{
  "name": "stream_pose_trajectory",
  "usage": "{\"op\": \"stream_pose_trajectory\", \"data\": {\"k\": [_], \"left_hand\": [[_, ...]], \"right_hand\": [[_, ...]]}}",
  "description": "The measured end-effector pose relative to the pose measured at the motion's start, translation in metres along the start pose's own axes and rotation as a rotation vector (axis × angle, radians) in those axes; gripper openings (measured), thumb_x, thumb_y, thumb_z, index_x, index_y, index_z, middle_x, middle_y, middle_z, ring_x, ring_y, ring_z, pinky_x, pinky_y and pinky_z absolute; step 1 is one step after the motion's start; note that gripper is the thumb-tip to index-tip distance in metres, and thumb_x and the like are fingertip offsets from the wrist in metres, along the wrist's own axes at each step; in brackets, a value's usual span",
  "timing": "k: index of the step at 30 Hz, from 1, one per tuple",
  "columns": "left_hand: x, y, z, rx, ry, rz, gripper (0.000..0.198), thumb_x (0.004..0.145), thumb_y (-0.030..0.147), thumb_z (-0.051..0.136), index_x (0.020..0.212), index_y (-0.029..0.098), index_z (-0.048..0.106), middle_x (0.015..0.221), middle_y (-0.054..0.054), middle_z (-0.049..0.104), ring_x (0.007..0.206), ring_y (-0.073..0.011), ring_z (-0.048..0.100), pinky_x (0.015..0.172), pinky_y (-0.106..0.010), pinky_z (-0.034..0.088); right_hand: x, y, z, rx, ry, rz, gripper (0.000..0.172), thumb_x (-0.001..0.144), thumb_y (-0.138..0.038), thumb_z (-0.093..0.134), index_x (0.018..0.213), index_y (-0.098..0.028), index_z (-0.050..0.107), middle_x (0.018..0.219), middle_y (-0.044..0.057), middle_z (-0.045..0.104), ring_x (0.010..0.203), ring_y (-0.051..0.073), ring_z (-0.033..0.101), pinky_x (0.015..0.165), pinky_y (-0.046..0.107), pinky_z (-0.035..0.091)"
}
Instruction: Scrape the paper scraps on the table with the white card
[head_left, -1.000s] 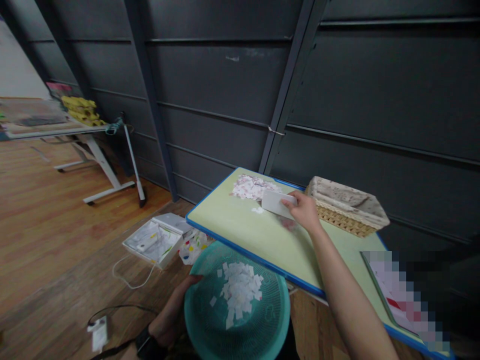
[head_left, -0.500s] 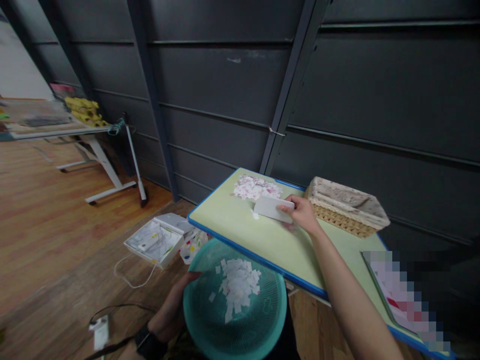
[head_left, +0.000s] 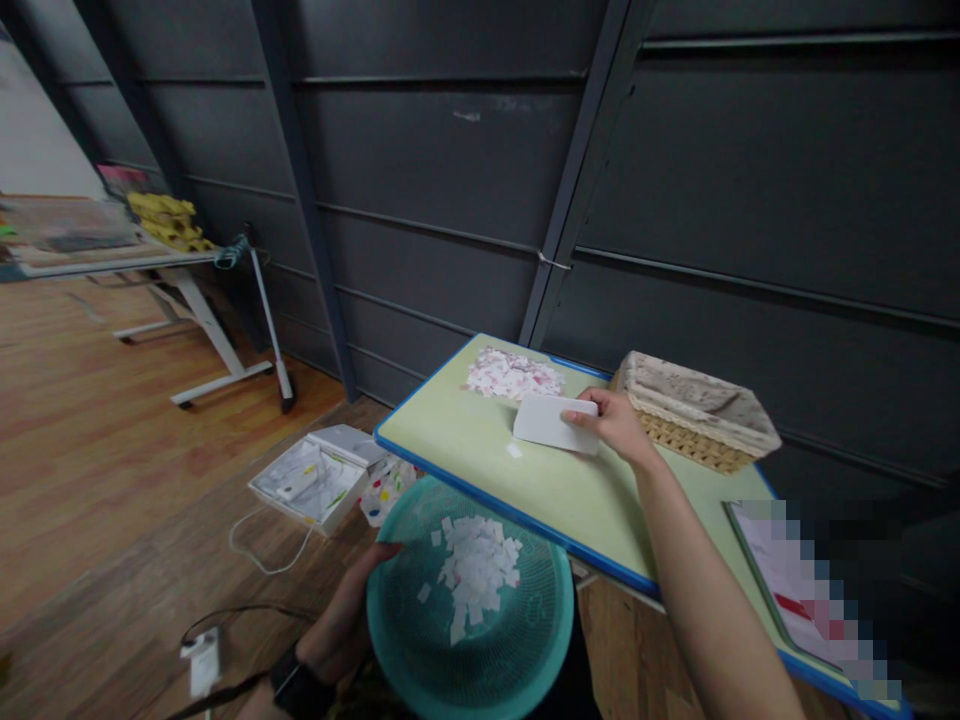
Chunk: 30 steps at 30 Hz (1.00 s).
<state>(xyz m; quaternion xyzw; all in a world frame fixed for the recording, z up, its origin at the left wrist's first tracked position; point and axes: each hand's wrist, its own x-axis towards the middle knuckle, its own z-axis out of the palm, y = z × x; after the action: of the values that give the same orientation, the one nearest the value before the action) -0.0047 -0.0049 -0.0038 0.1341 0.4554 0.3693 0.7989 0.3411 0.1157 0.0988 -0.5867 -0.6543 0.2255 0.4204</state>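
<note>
My right hand [head_left: 615, 425] reaches over the green table [head_left: 480, 460] and grips a flat white card [head_left: 551, 422] by its right edge, holding it just above the tabletop. One small white paper scrap [head_left: 514, 450] lies on the table below the card. A heap of pink and white paper scraps [head_left: 511, 375] sits at the table's far corner, just beyond the card. My left hand [head_left: 352, 615] holds the rim of a teal mesh basket [head_left: 525, 650] below the table's near edge. White paper scraps [head_left: 476, 570] lie inside the basket.
A woven basket [head_left: 694, 415] with a cloth lining stands at the table's back right. A clipboard with papers [head_left: 787, 580] lies at the right. On the wooden floor are an open white box [head_left: 311, 480], a cable and a plug [head_left: 199, 670]. Another table [head_left: 112, 250] stands far left.
My right hand drew the white card back toward me, away from the scrap heap, then lifted it slightly. A single scrap now lies free on the table. The basket shifted a little left.
</note>
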Motion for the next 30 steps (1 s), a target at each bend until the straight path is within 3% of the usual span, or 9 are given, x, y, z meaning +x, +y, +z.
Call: {"op": "stream_pose_trajectory", "data": {"k": [6,14,20,25,30], "left_hand": [[0.002,-0.002,-0.005,-0.001,-0.043,-0.004,0.027,0.079,0.029,0.063,0.095,0.008,0.066,0.078,-0.009,0.08,0.068,-0.0199,0.073,0.072,-0.031,0.055],[-0.007,0.002,0.011,0.007,0.03,-0.007,0.023,0.081,0.029,0.06,0.088,0.009,0.068,0.066,-0.008,0.078,0.06,-0.0189,0.07,0.066,-0.03,0.055],[-0.003,-0.001,0.004,-0.015,-0.05,0.01,0.022,0.081,0.027,0.059,0.088,0.01,0.07,0.076,-0.007,0.08,0.067,-0.0197,0.072,0.07,-0.03,0.055],[-0.005,0.0,0.006,-0.021,-0.036,-0.013,0.02,0.08,0.028,0.062,0.084,0.011,0.071,0.071,-0.007,0.08,0.065,-0.0193,0.072,0.07,-0.029,0.056],[-0.012,-0.003,0.012,-0.028,-0.042,-0.001,0.017,0.08,0.026,0.063,0.076,0.011,0.068,0.06,-0.003,0.076,0.055,-0.0161,0.069,0.06,-0.025,0.054]], "right_hand": [[0.002,0.005,-0.005,-0.013,0.022,0.03,0.033,0.06,-0.048,0.07,0.064,-0.017,0.058,0.06,0.001,0.057,0.054,0.013,0.046,0.049,0.025,0.032],[-0.002,-0.002,-0.01,0.047,-0.16,0.038,0.036,0.056,-0.047,0.073,0.057,-0.018,0.052,0.056,-0.002,0.049,0.054,0.011,0.041,0.049,0.024,0.028],[-0.004,-0.005,-0.008,0.039,-0.207,0.072,0.035,0.056,-0.043,0.073,0.058,-0.019,0.049,0.057,-0.003,0.047,0.055,0.011,0.041,0.05,0.024,0.028],[-0.008,-0.011,-0.004,0.065,-0.385,0.104,0.036,0.054,-0.042,0.074,0.058,-0.019,0.046,0.057,-0.004,0.046,0.055,0.01,0.041,0.05,0.024,0.028],[-0.009,-0.01,-0.005,0.119,-0.405,0.13,0.04,0.056,-0.044,0.074,0.058,-0.02,0.041,0.056,-0.005,0.045,0.052,0.009,0.04,0.048,0.023,0.026]]}}
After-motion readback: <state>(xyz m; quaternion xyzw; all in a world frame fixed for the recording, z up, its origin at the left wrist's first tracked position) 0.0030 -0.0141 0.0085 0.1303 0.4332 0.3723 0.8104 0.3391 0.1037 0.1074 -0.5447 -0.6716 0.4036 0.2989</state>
